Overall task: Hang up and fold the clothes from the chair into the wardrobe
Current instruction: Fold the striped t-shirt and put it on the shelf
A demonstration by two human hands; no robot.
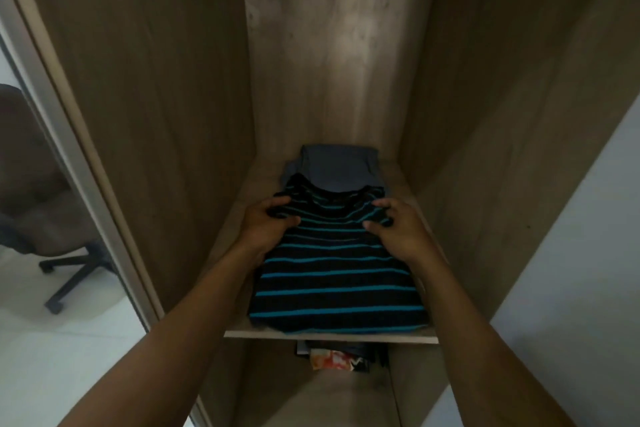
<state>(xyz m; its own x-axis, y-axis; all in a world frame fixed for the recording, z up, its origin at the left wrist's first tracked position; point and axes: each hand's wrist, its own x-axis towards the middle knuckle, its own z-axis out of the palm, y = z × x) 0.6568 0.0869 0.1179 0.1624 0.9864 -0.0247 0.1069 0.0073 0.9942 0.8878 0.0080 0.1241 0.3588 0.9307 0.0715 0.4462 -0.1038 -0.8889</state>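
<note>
Striped shirt on the wardrobe shelf

The folded shirt (332, 267) lies on the shelf (239, 332), its far edge over a blue garment (337, 170). The left hand (268, 218) and right hand (394, 227) each pinch its far corners.

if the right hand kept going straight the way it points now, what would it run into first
Probably the folded grey-blue garment lying behind the black shirt with teal stripes that the right hand grips; past it, the wooden wardrobe back wall. Depth is unclear.
</note>
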